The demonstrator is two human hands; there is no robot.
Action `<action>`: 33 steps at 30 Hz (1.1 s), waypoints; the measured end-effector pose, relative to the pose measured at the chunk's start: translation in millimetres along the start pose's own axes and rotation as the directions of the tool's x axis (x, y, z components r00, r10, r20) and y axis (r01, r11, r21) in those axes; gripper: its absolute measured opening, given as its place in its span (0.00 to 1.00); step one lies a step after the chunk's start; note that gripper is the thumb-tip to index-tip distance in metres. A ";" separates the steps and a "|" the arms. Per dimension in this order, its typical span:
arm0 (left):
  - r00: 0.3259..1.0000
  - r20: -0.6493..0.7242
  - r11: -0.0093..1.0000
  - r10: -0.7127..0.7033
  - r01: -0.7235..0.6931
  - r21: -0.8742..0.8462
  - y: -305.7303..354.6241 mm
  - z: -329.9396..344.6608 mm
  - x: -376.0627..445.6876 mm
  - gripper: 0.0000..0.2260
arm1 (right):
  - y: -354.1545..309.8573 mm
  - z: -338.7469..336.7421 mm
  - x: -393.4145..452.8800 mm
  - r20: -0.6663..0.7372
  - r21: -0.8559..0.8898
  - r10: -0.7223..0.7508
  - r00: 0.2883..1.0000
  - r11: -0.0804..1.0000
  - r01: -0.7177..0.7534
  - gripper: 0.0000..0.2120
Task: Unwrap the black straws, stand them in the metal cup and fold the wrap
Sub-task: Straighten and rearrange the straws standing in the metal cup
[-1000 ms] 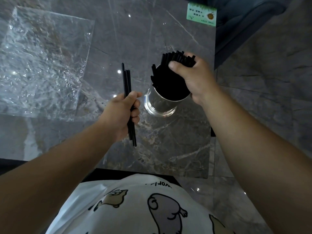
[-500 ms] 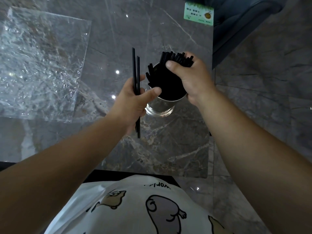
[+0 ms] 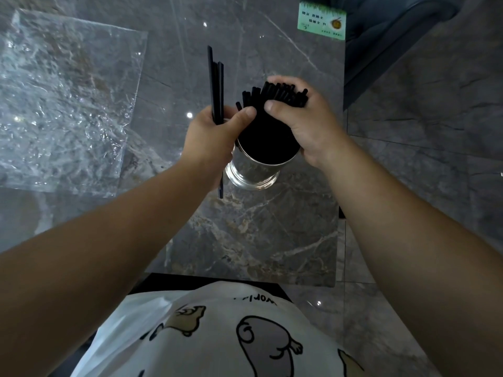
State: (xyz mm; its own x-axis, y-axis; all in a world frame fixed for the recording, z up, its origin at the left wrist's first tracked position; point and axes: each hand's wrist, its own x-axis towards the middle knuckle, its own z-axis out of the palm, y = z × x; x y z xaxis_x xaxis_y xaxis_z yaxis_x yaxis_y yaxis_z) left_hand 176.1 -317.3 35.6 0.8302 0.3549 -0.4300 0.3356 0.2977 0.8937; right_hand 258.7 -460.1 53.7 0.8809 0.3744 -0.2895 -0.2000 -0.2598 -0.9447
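Observation:
A shiny metal cup (image 3: 251, 174) stands on the grey marble table (image 3: 258, 235), packed with a bundle of black straws (image 3: 268, 131). My right hand (image 3: 307, 123) grips the tops of that bundle from the right, thumb across the front. My left hand (image 3: 212, 140) holds a few loose black straws (image 3: 216, 85) upright just left of the cup, and its thumb presses against the bundle. The clear plastic wrap (image 3: 62, 104) lies flat and crinkled at the table's far left.
A green and white card (image 3: 321, 20) lies at the table's far right corner. The table's right edge runs just past the cup, with grey floor tiles (image 3: 424, 148) and a dark seat (image 3: 394, 31) beyond it.
My left hand has carried the loose straws up and to the right until its thumb meets the bundle in the cup. My right hand has kept its hold on the bundle.

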 end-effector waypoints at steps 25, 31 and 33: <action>0.993 0.114 0.983 0.022 -0.001 -0.181 -0.8 -9.7 4.7 0.06 | 4.4 -0.2 0.6 -0.024 0.046 0.021 0.999 0.999 -0.020 0.07; 0.995 0.101 0.980 -0.011 0.031 -0.198 14.0 -17.0 17.7 0.09 | 6.0 -0.4 2.9 -0.026 0.046 0.014 1.000 0.999 -0.013 0.07; 0.986 0.167 0.987 -0.019 0.045 -0.156 18.0 -18.5 22.2 0.06 | 6.2 -1.1 3.3 -0.013 0.051 0.015 1.000 0.999 -0.015 0.06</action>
State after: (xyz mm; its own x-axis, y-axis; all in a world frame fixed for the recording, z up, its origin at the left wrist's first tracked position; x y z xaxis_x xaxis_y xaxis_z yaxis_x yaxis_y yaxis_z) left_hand 192.4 -287.7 39.8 0.8866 0.1960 -0.4190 0.2991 0.4481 0.8424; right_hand 260.8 -461.5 47.1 0.8835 0.3584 -0.3018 -0.2346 -0.2192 -0.9470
